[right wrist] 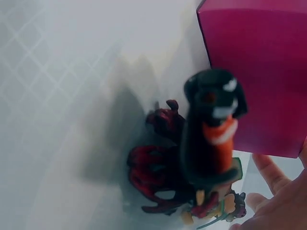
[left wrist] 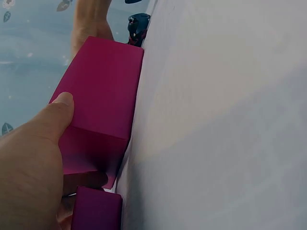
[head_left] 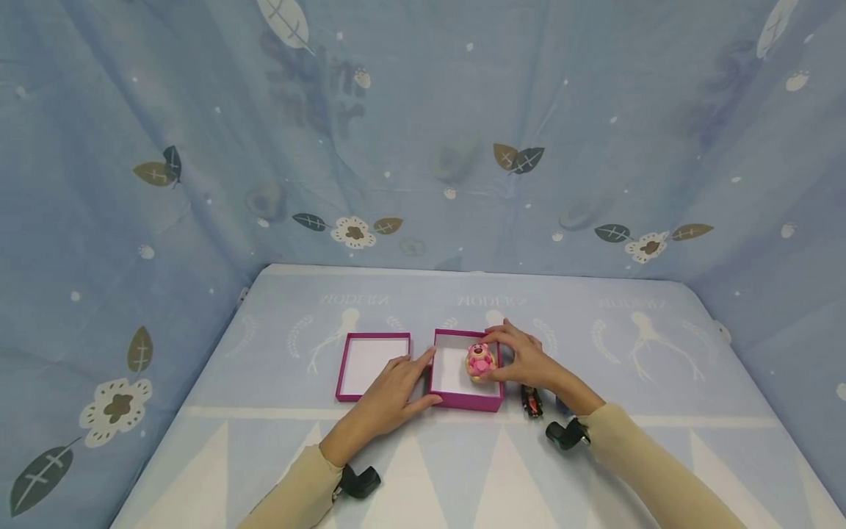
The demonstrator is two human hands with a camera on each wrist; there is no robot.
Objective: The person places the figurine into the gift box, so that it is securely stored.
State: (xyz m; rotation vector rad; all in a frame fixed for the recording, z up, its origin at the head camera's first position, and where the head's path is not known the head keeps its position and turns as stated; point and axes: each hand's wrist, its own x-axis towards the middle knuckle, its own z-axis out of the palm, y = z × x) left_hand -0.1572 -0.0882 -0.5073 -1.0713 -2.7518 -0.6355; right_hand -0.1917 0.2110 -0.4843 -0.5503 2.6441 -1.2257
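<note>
A pink bear figure (head_left: 480, 360), face toward the head camera, is at the right side of a magenta box (head_left: 466, 401) with a white inside. My right hand (head_left: 525, 361) reaches over the box's right wall and holds the bear between thumb and fingers. In the right wrist view, its fingers (right wrist: 271, 175) show beyond the box, while the bear is hidden. My left hand (head_left: 390, 393) rests against the box's left side with fairly straight fingers. In the left wrist view, the thumb (left wrist: 64, 108) presses the magenta box (left wrist: 103, 86) near its corner.
Left of the box lies a shallow magenta lid (head_left: 350, 398), white inside up. Right of the box stand several small figures, among them a black figure with an orange front (right wrist: 218, 139) and a dark red one (right wrist: 153, 175). A patterned blue cloth (head_left: 423, 147) hangs behind.
</note>
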